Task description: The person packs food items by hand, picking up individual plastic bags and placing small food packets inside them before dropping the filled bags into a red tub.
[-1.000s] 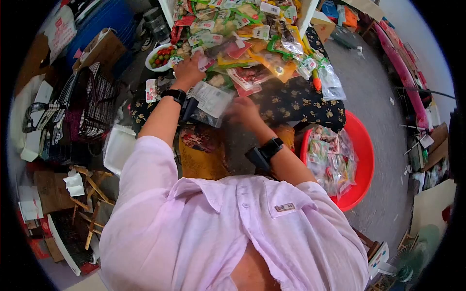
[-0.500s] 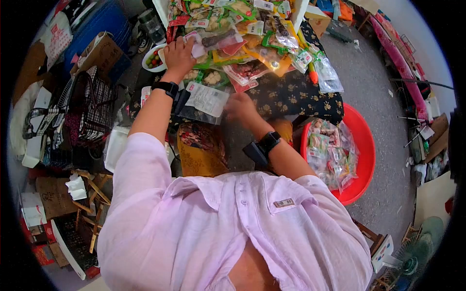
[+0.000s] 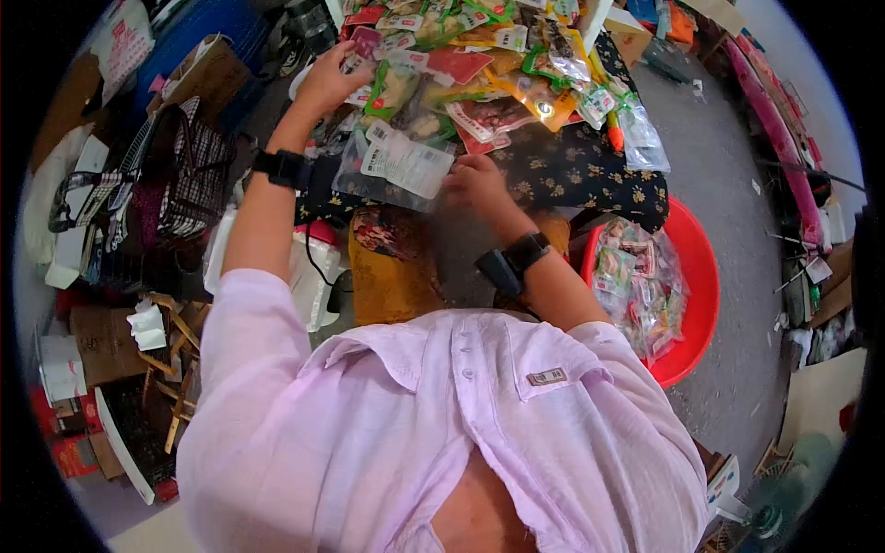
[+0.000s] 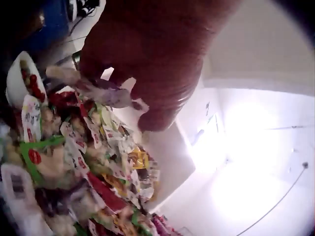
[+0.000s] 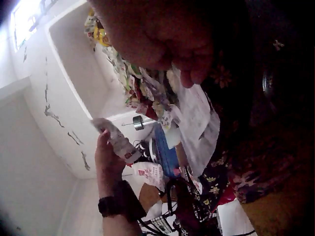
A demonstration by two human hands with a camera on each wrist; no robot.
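Clear plastic pouch with white printed label (image 3: 406, 164) lay at the near edge of the black floral-covered counter (image 3: 562, 175), pinched in the nearly closed right hand (image 3: 479, 184); the curled left hand (image 3: 330, 83) gripped a small clear packet (image 5: 118, 141).

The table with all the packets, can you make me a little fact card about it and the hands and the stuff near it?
Left hand: the hand pinches a packet
Right hand: the hand pinches the edge of a clear bag
Bag's label: white, writing too small to read
Pile: many packets, some green, yellow or red
Cloth: black with flowers, under the pile
Bowl: white, with small red things inside
Tub: red, on the floor, with packets inside
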